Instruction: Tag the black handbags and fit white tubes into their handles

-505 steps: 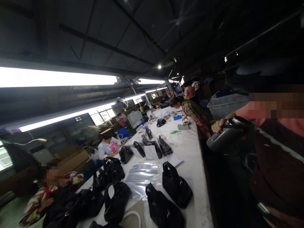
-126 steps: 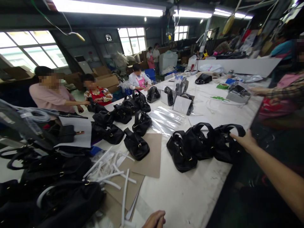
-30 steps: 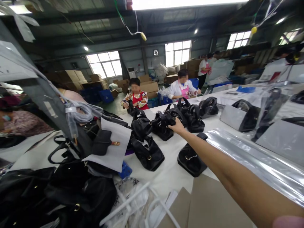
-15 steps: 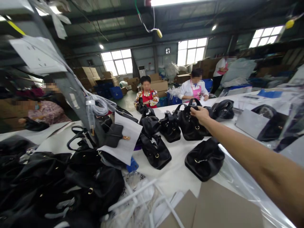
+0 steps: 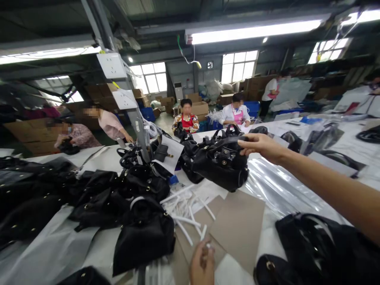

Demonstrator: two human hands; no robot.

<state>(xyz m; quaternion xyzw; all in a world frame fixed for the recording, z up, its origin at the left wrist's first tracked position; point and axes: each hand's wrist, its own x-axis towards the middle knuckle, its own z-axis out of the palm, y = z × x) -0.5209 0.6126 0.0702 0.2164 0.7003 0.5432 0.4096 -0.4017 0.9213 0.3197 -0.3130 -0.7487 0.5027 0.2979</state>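
My right hand (image 5: 257,146) is closed on the handle of a black handbag (image 5: 218,174), which hangs tilted over the table with its base and metal fittings showing. Low in the view, my left hand (image 5: 202,263) has its fingers curled; whether anything is in them I cannot make out. Just beyond that hand lie white tube-like strips (image 5: 185,231) and grey-brown boards (image 5: 239,227). Another black handbag (image 5: 142,237) stands to the left of my left hand.
Many black bags (image 5: 97,190) crowd the left side of the table. A post with sockets (image 5: 111,65) rises behind them. Clear plastic sheeting (image 5: 279,186) and more black bags (image 5: 323,249) are on the right. Co-workers (image 5: 186,118) are across the table.
My right hand has lifted a handbag by its handle and brought it nearer. My left hand has come into view at the bottom. The camera view has shifted.
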